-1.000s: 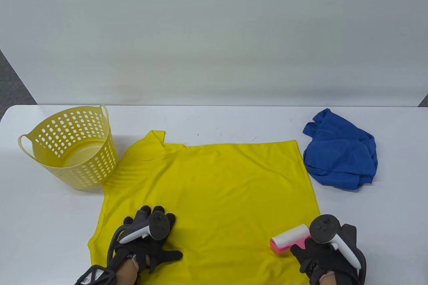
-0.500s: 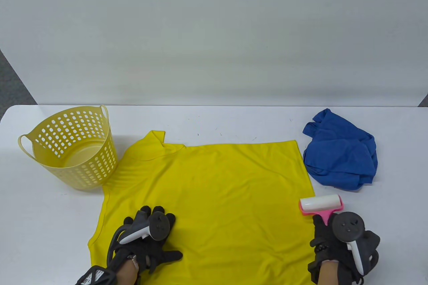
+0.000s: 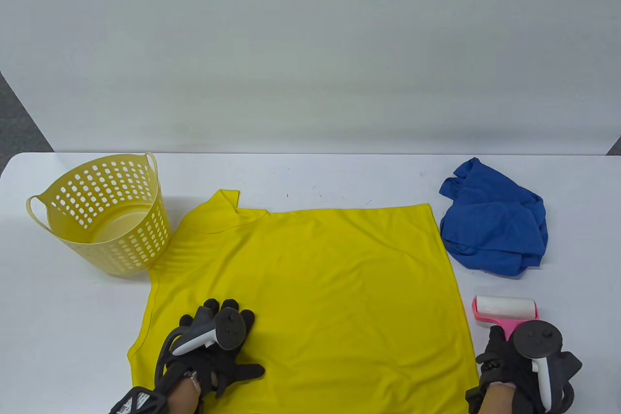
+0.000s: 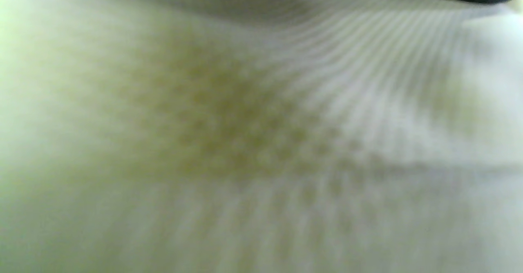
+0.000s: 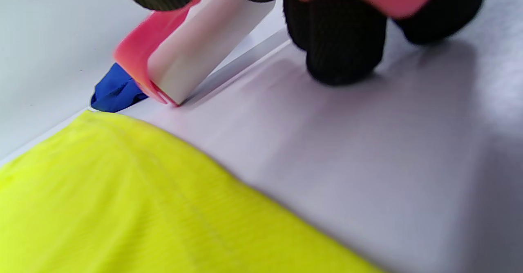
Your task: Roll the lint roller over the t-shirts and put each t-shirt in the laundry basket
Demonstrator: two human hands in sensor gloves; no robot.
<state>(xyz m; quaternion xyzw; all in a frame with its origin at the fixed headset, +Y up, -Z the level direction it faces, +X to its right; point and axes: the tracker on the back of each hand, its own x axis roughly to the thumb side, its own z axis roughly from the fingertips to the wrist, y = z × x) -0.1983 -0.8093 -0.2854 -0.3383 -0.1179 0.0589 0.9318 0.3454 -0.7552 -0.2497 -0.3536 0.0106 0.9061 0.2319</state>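
Only wrist-side — lint roller [image 5: 196,40] touching table [image 5: 367,162]

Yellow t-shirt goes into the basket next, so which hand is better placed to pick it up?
Left. The left hand rests flat on the yellow t-shirt, on the side nearer the laundry basket. The right hand is off the shirt, over bare table, gripping the lint roller.

Black knit gloves on left hand [image 3: 218,360], right hand [image 3: 509,370]; grey-white trackers, black cables
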